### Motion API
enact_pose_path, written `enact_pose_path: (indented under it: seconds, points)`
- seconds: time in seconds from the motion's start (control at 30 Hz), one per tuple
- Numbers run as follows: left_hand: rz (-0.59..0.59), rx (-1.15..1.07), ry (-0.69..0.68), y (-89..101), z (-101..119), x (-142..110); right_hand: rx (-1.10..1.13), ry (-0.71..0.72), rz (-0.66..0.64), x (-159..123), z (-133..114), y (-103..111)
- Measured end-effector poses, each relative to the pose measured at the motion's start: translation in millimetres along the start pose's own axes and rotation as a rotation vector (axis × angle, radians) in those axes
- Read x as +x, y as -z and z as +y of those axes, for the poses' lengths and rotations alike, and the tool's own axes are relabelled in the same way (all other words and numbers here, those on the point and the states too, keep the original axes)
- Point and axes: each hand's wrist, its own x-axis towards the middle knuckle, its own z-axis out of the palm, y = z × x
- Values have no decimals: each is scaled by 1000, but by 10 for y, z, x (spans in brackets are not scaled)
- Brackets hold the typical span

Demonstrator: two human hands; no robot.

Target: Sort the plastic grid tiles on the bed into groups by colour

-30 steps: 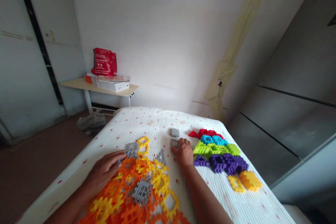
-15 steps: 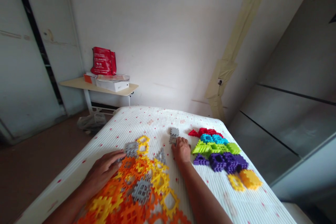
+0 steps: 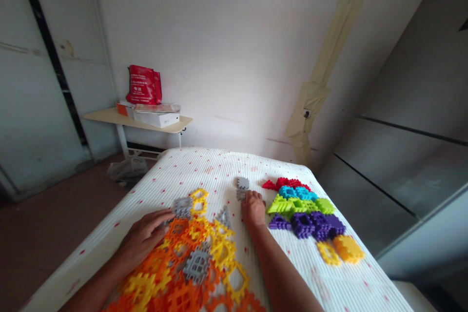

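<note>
A loose heap of orange and yellow interlocking waffle blocks (image 3: 181, 268) covers the near left of a white ribbed mattress (image 3: 204, 170) with red dots. My left hand (image 3: 144, 236) lies over the heap's edge, fingers extended, close to a grey waffle block (image 3: 182, 207). Further right, my right hand (image 3: 253, 208) has curled fingertips pressed on a small grey block (image 3: 241, 195), just below a second grey block (image 3: 243, 183). Sorted rows of red, blue, green and purple blocks (image 3: 303, 209) lie right of that hand, with yellow and orange ones (image 3: 341, 251) nearer me.
Beyond the mattress, a narrow wooden table (image 3: 137, 121) holds a red bag (image 3: 144, 85) and a white box (image 3: 156, 118). A plastic bag (image 3: 127, 169) lies on the brown floor at left. Grey panelled cabinets (image 3: 402, 131) stand along the right side.
The lower small grey block has slid forward with my right hand, closer to the other grey block. My left hand has barely moved. The view has tilted slightly.
</note>
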Motion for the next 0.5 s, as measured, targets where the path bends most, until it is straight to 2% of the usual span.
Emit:
enact_pose_path:
  seconds: [0.37,0.5]
  points:
    - [19,-2,10,-6,7,-9,3,32,52,-8,24,-34]
    - [30,-25,21,0,51,-23,96,140,100,-10,-46,37]
